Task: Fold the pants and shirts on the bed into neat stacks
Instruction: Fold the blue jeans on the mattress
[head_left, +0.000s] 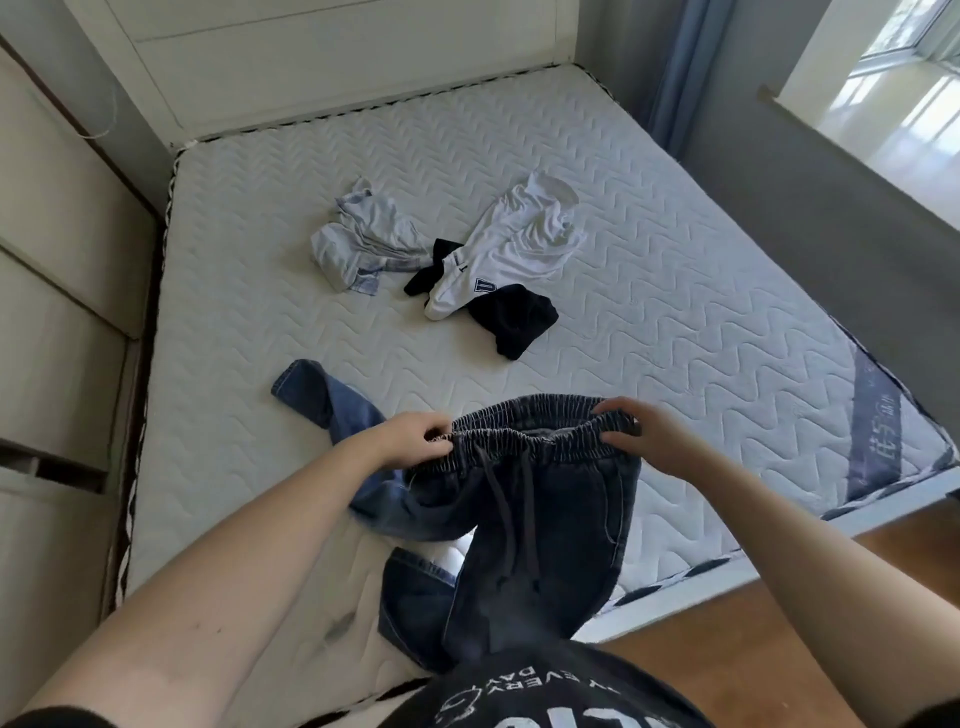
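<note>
I hold dark denim pants (550, 525) with an elastic drawstring waistband up over the near edge of the bed. My left hand (410, 441) pinches the waistband's left end and my right hand (639, 436) grips its right end. The legs hang down toward my body. Blue jeans (337, 410) lie crumpled on the mattress under my left hand. Farther back lie a light grey-blue garment (363, 239), a white garment with a dark emblem (519, 244) and a black garment (514, 322).
The white quilted mattress (675, 291) fills most of the view, with a white headboard (337, 57) behind. Beige cabinets (57, 291) stand along the left side. Wooden floor (779, 613) and a grey wall with a window are on the right.
</note>
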